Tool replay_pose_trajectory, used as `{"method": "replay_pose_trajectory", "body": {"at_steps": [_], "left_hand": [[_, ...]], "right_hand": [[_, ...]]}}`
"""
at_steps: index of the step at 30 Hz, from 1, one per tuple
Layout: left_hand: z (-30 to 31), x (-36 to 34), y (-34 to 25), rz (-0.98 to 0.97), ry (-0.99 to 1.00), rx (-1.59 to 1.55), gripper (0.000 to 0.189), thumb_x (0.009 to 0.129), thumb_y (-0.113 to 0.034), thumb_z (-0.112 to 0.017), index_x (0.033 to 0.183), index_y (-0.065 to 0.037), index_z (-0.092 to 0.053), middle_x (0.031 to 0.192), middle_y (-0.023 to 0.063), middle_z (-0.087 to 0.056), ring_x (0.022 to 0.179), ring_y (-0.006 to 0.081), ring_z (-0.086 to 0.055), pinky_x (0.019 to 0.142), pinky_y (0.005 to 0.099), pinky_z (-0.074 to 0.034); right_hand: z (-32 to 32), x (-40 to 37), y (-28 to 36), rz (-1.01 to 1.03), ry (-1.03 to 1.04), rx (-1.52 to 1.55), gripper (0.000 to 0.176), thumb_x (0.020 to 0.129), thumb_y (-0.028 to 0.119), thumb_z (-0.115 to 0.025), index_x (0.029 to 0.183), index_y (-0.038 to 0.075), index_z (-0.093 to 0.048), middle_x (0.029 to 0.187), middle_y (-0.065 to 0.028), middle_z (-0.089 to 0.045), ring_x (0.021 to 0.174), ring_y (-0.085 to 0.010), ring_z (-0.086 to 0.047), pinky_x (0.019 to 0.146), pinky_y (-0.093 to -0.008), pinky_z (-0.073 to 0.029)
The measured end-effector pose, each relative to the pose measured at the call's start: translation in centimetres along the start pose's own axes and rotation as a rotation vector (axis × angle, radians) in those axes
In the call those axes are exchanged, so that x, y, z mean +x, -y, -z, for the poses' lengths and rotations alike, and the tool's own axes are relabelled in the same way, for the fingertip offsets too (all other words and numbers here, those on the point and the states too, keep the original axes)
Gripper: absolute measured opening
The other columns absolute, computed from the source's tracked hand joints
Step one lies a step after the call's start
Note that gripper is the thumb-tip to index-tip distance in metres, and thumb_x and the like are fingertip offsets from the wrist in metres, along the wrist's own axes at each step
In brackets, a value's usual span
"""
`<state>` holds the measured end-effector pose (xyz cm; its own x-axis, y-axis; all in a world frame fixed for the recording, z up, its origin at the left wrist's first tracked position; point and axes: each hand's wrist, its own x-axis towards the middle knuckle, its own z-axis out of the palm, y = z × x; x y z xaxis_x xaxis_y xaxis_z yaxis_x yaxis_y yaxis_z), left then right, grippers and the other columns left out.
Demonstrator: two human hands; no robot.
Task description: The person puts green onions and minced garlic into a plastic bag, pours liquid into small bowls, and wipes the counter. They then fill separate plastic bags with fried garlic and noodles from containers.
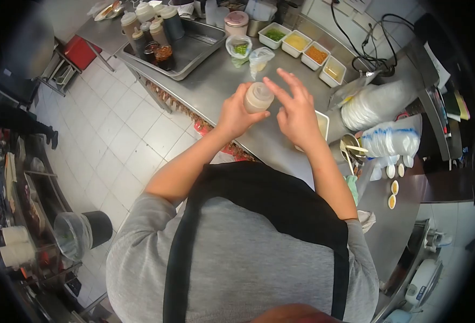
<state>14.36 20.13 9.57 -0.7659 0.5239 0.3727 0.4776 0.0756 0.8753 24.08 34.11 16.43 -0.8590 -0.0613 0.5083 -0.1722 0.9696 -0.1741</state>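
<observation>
Over the steel counter (200,102), my left hand (237,114) is wrapped round a squeeze bottle (258,98) with pale contents. My right hand (296,110) is just right of the bottle, its fingers apart and some of them stretched out near the bottle's top. Nothing shows in my right hand. Beyond my hands lie a small plastic bag (260,60) and an open bag of chopped greens (239,48). Partly hidden behind my right forearm is a white container (322,125).
A metal tray (208,47) with sauce bottles is at the back left. White tubs (316,56) of ingredients line the back. Stacked lids in plastic (380,105) and a metal bowl (350,144) are on the right. A bin (97,229) stands on the floor; a person's leg (27,121) shows far left.
</observation>
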Motion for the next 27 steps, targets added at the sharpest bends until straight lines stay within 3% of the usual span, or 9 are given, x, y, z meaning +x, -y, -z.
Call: {"method": "replay_pose_trajectory", "body": {"at_steps": [3,6,12,17,18,21,22,25,27], "left_hand": [[0.9,0.4,1.6,-0.001,-0.025,0.036,0.067,0.064,-0.024,-0.084,0.117,-0.007,-0.048,0.107,0.0174,-0.064,0.099,0.0338,-0.063,0.082,0.0404,-0.051],[1.3,0.5,2.4,0.025,-0.041,0.004,0.067,0.064,-0.025,-0.084,0.118,-0.007,-0.048,0.107,0.0173,-0.064,0.100,0.0332,-0.063,0.083,0.0403,-0.051],[2.2,1.9,3.8,0.027,-0.183,-0.084,0.070,0.066,-0.025,-0.084,0.120,-0.007,-0.044,0.107,0.0157,-0.065,0.101,0.0304,-0.064,0.086,0.0390,-0.050],[5.3,8.4,4.9,-0.072,-0.322,-0.126,0.073,0.068,-0.024,-0.083,0.124,-0.007,-0.040,0.109,0.0120,-0.064,0.100,0.0218,-0.063,0.088,0.0341,-0.050],[6.5,10.6,5.0,-0.054,-0.349,-0.153,0.072,0.066,-0.026,-0.083,0.122,-0.007,-0.042,0.108,0.0155,-0.065,0.101,0.0260,-0.065,0.086,0.0373,-0.051],[10.7,18.6,6.8,-0.109,-0.511,0.235,0.075,0.060,-0.031,-0.085,0.120,-0.008,-0.046,0.100,0.0182,-0.066,0.092,0.0335,-0.066,0.081,0.0411,-0.052],[11.9,20.5,6.8,0.011,-0.578,0.301,0.075,0.058,-0.033,-0.086,0.119,-0.008,-0.048,0.094,0.0194,-0.066,0.090,0.0352,-0.065,0.080,0.0420,-0.052],[15.3,24.5,10.6,0.202,-0.494,0.685,0.092,0.064,-0.052,-0.079,0.136,-0.013,-0.036,0.108,0.0211,-0.063,0.097,0.0371,-0.063,0.081,0.0457,-0.051],[17.4,28.6,18.3,0.326,-0.455,0.776,0.091,0.068,-0.054,-0.076,0.138,-0.013,-0.035,0.115,0.0198,-0.061,0.098,0.0360,-0.062,0.082,0.0473,-0.049]], "right_hand": [[0.0,2.2,0.4,-0.026,-0.211,0.196,0.076,0.069,-0.006,-0.052,0.139,0.023,-0.044,0.138,-0.0110,-0.044,0.128,-0.0344,-0.041,0.104,-0.0485,-0.032],[-2.2,2.5,-0.1,0.059,0.106,-0.015,0.074,0.071,-0.005,-0.051,0.139,0.022,-0.044,0.138,-0.0130,-0.044,0.128,-0.0338,-0.041,0.104,-0.0486,-0.032],[0.1,4.4,-0.2,-0.054,-0.233,0.309,0.069,0.074,-0.003,-0.053,0.140,0.013,-0.043,0.137,-0.0148,-0.044,0.127,-0.0325,-0.042,0.105,-0.0411,-0.034],[1.8,1.5,-1.9,-0.184,-0.245,0.308,0.050,0.077,0.002,-0.059,0.126,0.007,-0.056,0.128,-0.0148,-0.053,0.121,-0.0307,-0.049,0.102,-0.0380,-0.037],[2.5,0.6,-2.1,-0.219,-0.252,0.296,0.047,0.078,0.002,-0.060,0.125,0.007,-0.057,0.127,-0.0144,-0.054,0.121,-0.0300,-0.049,0.101,-0.0377,-0.038],[4.3,-2.7,-2.8,-0.333,-0.310,0.276,0.043,0.079,0.003,-0.060,0.121,0.007,-0.060,0.126,-0.0132,-0.055,0.120,-0.0275,-0.050,0.099,-0.0364,-0.039],[4.8,-4.0,-3.2,-0.377,-0.338,0.271,0.042,0.079,0.003,-0.060,0.121,0.007,-0.060,0.126,-0.0127,-0.055,0.120,-0.0266,-0.050,0.098,-0.0359,-0.040],[5.9,-9.0,-5.0,-0.513,-0.394,0.152,0.038,0.080,0.004,-0.060,0.118,0.006,-0.062,0.125,-0.0119,-0.057,0.117,-0.0254,-0.053,0.094,-0.0347,-0.042],[7.5,-12.7,-5.6,-0.630,-0.448,0.073,0.036,0.081,0.006,-0.062,0.117,0.008,-0.063,0.124,-0.0107,-0.058,0.115,-0.0245,-0.054,0.090,-0.0344,-0.044]]}}
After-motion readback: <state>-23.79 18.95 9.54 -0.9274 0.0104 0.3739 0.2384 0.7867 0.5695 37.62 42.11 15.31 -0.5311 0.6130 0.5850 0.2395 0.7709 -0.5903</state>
